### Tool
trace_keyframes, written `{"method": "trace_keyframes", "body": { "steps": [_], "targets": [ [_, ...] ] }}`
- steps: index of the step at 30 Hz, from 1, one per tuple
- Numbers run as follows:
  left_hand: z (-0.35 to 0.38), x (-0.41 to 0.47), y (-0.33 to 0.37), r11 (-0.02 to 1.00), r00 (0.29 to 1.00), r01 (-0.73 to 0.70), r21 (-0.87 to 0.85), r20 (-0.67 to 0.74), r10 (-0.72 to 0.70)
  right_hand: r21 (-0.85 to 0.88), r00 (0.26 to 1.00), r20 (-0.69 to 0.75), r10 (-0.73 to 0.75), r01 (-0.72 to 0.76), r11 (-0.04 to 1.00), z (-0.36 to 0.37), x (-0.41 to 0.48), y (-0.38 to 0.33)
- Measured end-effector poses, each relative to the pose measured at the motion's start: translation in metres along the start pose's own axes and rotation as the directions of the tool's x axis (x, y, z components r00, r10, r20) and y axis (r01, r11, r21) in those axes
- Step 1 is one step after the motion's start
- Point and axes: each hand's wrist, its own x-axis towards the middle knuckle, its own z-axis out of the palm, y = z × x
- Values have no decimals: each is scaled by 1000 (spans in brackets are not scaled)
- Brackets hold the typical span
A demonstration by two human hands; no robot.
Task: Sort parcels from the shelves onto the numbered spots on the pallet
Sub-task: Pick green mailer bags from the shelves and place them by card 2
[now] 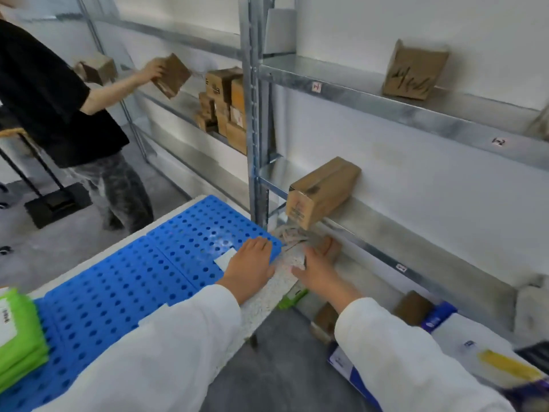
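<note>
Blue perforated plastic makes up the pallet, and most of its top is bare: the only load in view is a stack of green packets at its near left end, so I judge the sorting to be at an early stage. The left hand lies flat with straight fingers on the pallet's far corner, just beside a white label, holding nothing. The right hand reaches past that corner toward the lowest shelf, touching or close against a pale blurred parcel; motion blur hides whether its fingers have closed on it, so I cannot tell. Much is left on the shelves: a long cardboard box on the middle level right above the hands, a scribbled box on the upper level, a stack of boxes in the next bay, and brown parcels low by the floor. A second person at the left grips a small box near the far shelving
</note>
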Motion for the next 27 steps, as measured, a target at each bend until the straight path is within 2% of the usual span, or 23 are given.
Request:
{"method": "trace_keyframes", "body": {
  "steps": [3,9,17,24,27],
  "targets": [
    [19,12,39,999,998,-47,-26,33,48,43,998,-18,64,-63,997,-8,-9,44],
    [45,58,88,991,994,-85,-102,67,92,11,992,-48,115,-114,993,-33,3,110],
    [110,136,133,971,989,9,-238,143,25,-27,986,0,169,-169,985,-25,58,161],
    [183,155,143,952,959,182,-247,260,-116,63,971,82,226,-231,971,8,96,212],
    [210,149,137,947,935,234,-220,319,-157,62,958,174,228,-242,968,30,103,233]
  ]
}}
